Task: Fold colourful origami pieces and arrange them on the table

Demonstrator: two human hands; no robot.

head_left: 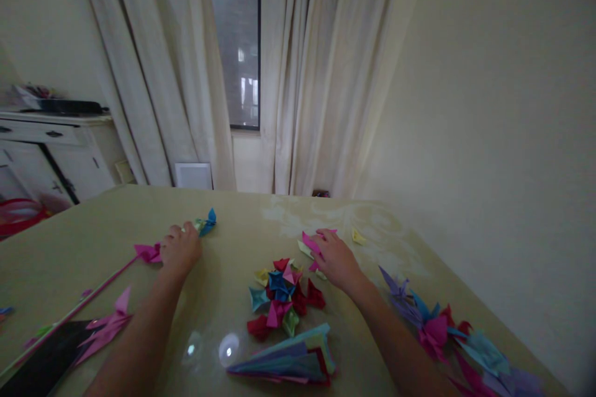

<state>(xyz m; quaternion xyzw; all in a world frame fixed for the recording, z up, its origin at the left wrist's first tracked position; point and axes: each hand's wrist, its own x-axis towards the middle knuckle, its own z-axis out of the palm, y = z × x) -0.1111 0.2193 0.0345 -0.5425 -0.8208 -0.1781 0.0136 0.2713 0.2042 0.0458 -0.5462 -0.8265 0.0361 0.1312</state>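
Note:
At the left of the table, my left hand [181, 249] is closed with curled fingers. A blue folded paper piece [210, 220] and a pale green one [198, 227] show at its fingertips, and a pink folded piece [148, 253] lies by its wrist side. What is under its palm is hidden. My right hand [336, 258] is closed over a pink folded paper piece [311, 243], with a pale green piece [305, 249] beside it. Between my arms lies a pile of colourful origami pieces [282, 290]. Nearer me rests a fanned bundle of folded paper [284, 361].
A small yellow piece [357, 236] lies beyond my right hand. More origami [435, 332] lines the right table edge. On the left are a long pink-and-green stem [88, 298], a pink paper crane [109, 325] and a black flat object [51, 353]. Curtains [326, 74] hang behind the table.

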